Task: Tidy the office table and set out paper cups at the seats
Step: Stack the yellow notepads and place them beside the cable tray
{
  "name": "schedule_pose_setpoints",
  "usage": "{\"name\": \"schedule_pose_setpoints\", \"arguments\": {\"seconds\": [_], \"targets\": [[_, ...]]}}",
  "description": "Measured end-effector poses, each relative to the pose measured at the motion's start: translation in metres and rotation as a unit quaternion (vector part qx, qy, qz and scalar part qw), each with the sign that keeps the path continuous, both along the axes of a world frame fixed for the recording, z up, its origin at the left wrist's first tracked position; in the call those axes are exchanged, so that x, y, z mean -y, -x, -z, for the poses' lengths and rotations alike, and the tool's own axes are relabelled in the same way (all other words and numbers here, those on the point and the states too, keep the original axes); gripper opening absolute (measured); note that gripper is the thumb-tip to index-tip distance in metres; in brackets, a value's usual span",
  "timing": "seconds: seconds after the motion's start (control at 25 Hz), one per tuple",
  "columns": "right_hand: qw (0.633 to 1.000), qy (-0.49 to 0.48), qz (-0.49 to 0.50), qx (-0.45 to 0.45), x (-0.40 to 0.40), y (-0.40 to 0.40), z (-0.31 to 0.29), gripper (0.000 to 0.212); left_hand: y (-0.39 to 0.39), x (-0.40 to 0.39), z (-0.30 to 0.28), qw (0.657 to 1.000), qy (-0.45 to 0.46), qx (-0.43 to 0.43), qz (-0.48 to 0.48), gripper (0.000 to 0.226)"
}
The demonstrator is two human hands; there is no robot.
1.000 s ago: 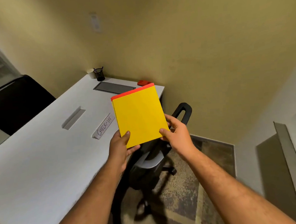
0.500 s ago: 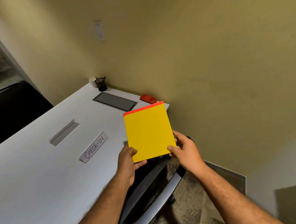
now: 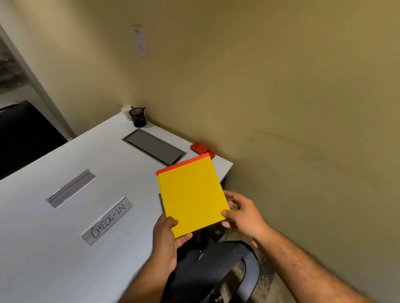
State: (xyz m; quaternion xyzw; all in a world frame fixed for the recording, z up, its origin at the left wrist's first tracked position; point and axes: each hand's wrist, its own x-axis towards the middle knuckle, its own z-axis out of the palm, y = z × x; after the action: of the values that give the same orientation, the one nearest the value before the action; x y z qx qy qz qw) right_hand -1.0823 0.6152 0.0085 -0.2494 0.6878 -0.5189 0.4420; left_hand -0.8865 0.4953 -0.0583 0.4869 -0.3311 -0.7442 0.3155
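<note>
Yellow folder stack [image 3: 192, 196] with an orange strip along its top edge, held in the middle of the frame, above the right edge of the white table [image 3: 47, 245] and partly past it. Clamped at the lower left corner by the left hand [image 3: 168, 238], thumb on top and fingers under; clamped at the lower right corner by the right hand [image 3: 242, 213] in the same way. Not resting on the table, so far as could be judged.

Open white surface at the lower left and between the hands and the table's far corner. Wall [image 3: 285, 98] close behind the far edge and along the right. Black office chair [image 3: 214, 273] directly below the hands, pushed near the table edge.

Counted on the table: two plastic sign holders, one reading CHECK-IN [image 3: 108, 220], one blank [image 3: 71, 187]; one grey recessed panel [image 3: 153, 146]; one black mesh pen cup [image 3: 138, 117] with one paper cup [image 3: 127, 112] just behind it, at the far end; one red object [image 3: 201, 148], partly hidden by the folders and hard to identify.

Second dark chair [image 3: 15, 138] cut off at the left edge. Number of folders in the stack not countable. Both forearms cut by the bottom edge.
</note>
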Motion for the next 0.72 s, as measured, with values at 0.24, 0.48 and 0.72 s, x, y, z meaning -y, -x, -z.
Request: {"name": "schedule_pose_setpoints", "arguments": {"seconds": [0.24, 0.48, 0.72], "targets": [[0.99, -0.041, -0.083, 0.108, 0.042, 0.084, 0.029, 0.034, 0.05, 0.012, 0.002, 0.998, 0.016, 0.019, -0.061, 0.042], [0.968, -0.048, -0.209, 0.132, 0.084, 0.163, 0.045, 0.036, 0.124, -0.001, -0.011, 0.987, 0.036, 0.059, -0.142, 0.045], [0.955, -0.026, -0.206, 0.214, 0.126, 0.178, 0.057, 0.047, 0.154, 0.012, -0.018, 0.974, 0.031, 0.06, -0.214, 0.046]]}}
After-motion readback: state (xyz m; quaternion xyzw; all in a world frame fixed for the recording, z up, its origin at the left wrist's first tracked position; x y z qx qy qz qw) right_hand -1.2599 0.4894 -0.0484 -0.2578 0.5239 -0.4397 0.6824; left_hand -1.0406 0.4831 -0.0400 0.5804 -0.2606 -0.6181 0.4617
